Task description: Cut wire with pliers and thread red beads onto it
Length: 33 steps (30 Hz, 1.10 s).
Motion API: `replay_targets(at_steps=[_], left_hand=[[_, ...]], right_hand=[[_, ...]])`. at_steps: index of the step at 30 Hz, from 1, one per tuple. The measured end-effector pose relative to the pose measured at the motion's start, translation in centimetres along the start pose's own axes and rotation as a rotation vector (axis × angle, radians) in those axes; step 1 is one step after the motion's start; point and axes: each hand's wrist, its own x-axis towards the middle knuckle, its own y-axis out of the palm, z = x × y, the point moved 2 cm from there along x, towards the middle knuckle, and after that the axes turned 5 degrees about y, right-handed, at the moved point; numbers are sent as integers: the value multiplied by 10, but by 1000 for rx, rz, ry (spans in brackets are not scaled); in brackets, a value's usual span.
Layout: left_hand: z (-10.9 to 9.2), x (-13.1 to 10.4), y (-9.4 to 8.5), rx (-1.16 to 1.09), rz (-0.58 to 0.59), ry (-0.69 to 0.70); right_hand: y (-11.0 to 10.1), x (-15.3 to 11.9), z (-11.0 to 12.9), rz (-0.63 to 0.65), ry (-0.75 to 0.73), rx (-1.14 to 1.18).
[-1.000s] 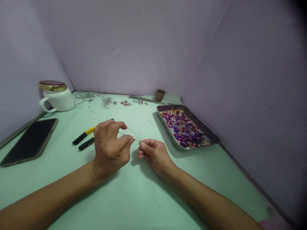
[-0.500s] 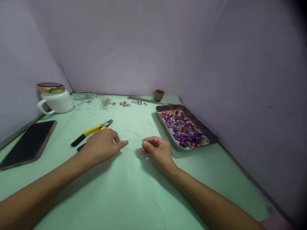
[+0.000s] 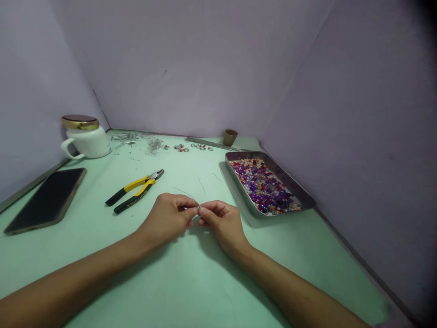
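Observation:
My left hand (image 3: 170,214) and my right hand (image 3: 223,222) meet over the middle of the pale green table, thumbs and forefingers pinched tip to tip. Between the fingertips shows a small silvery piece, and a thin wire (image 3: 184,192) runs out from it to the upper left. Whether a bead sits on the wire is too small to tell. Left of my left hand lie yellow-and-black pliers (image 3: 136,189), their handles apart. Loose bits of wire (image 3: 201,183) lie just beyond my fingers.
A metal tray (image 3: 239,193) of mixed beads stands at the right. Behind are small red-and-clear bead pieces (image 3: 181,148), tangled wire (image 3: 154,146) and a small brown cup (image 3: 230,137). At the left are a phone (image 3: 46,200) and a white mug (image 3: 89,145) with a gold-rimmed lid (image 3: 80,121).
My left hand has moved right, away from the pliers, and its fingers have closed on the wire at my right fingertips. The pliers now show in full.

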Motion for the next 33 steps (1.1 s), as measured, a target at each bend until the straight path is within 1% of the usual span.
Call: replay_targets(at_steps=[6,8,10,12,15,19,21,24,27,31,33], left_hand=[[-2,1,-6,40,81,-7],[-4,1,-7,78,88,32],[-5,2,-9,107,66,81],[-5,2,-10,116,55,116],[-4,2,-10,116,71,146],[0,3,-10,127,88,185],[1,5,-10,121,109,195],[2,6,-11,86,143,221],[1,5,-13,55,162,288],[-1,4,-15,64,172,416],[1,5,-16,-11,159,428]], right_hand=[[2,-2,-1,17,18,8],[3,-3,-1,29,27,25],[3,-3,-3,53,42,61],[4,-2,-4,98,76,124],[3,1,-6,171,162,222],[2,3,-6,187,251,242],[2,3,-6,184,247,229],[2,1,-6,188,204,215],[2,-2,-5,224,168,199],[1,-3,-2,290,159,197],[2,-3,-1,296,165,216]])
